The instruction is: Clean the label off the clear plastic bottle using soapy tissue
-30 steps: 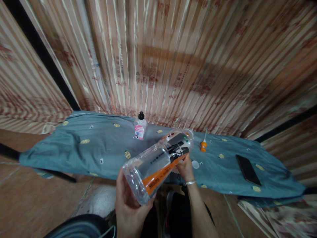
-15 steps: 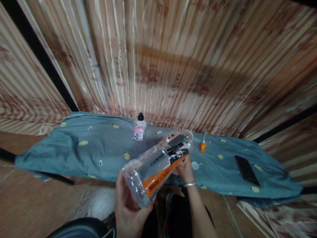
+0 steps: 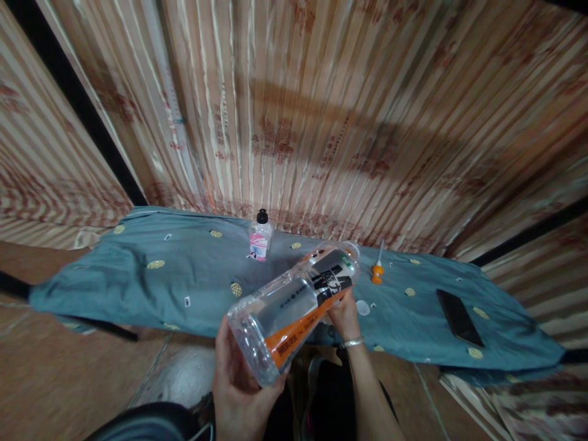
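A large clear plastic bottle (image 3: 294, 306) with a silver and orange label is held at a slant over the cloth, its base toward me and its neck pointing away to the right. My left hand (image 3: 243, 380) grips it round the base. Near the neck end, my right hand (image 3: 343, 313) with a bracelet at the wrist holds it from below; some of its fingers are hidden behind the bottle. Just right of the neck, a small orange piece with a thin pale nozzle (image 3: 377, 269) is on the cloth. A white disc (image 3: 362, 307) lies beside my right hand.
A blue-green patterned cloth (image 3: 193, 269) covers the long table. On it stand a small clear bottle with a black cap (image 3: 260, 239) at the back and a dark phone (image 3: 459, 317) at the right. Striped curtains (image 3: 285, 110) hang behind, between black poles (image 3: 78, 104).
Both hands keep the same hold on the large bottle. Only a very slight shift of the whole view to the right shows.
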The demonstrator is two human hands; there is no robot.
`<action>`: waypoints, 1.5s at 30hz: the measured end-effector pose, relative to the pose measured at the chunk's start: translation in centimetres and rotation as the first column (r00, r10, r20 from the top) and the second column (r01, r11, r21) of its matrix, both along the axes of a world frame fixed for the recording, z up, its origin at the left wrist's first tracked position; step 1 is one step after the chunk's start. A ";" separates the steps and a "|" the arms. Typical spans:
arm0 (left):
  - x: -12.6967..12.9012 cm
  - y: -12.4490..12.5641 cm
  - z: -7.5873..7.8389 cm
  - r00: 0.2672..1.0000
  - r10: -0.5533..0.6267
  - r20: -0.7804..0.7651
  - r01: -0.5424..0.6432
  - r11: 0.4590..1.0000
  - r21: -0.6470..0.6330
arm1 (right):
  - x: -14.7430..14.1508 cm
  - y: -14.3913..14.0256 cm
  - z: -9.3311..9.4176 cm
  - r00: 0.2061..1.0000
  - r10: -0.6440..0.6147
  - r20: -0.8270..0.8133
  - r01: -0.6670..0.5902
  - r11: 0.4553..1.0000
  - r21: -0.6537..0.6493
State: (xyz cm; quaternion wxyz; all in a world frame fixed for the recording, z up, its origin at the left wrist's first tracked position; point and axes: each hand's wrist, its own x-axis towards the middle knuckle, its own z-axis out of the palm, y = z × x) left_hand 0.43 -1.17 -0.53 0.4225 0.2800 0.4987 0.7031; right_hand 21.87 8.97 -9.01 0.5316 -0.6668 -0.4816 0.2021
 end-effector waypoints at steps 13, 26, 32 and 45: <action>-0.1 -0.1 0.0 1.000 0.002 -0.020 -0.002 1.000 -0.007 | 0.3 0.4 -1.0 0.998 -0.037 0.051 0.035 0.998 0.048; 0.0 -0.1 0.3 1.000 0.003 -0.010 -0.004 1.000 -0.014 | 0.2 0.4 -0.7 0.998 -0.058 0.020 0.057 0.997 0.044; 0.1 -0.1 0.4 0.999 0.008 0.036 -0.008 1.000 0.012 | 0.2 0.3 -0.7 1.000 -0.030 -0.006 0.030 0.999 0.031; 0.1 -0.2 0.1 1.000 0.013 0.005 -0.013 1.000 0.014 | 0.9 0.9 -2.6 0.999 -0.022 0.023 0.020 0.995 0.095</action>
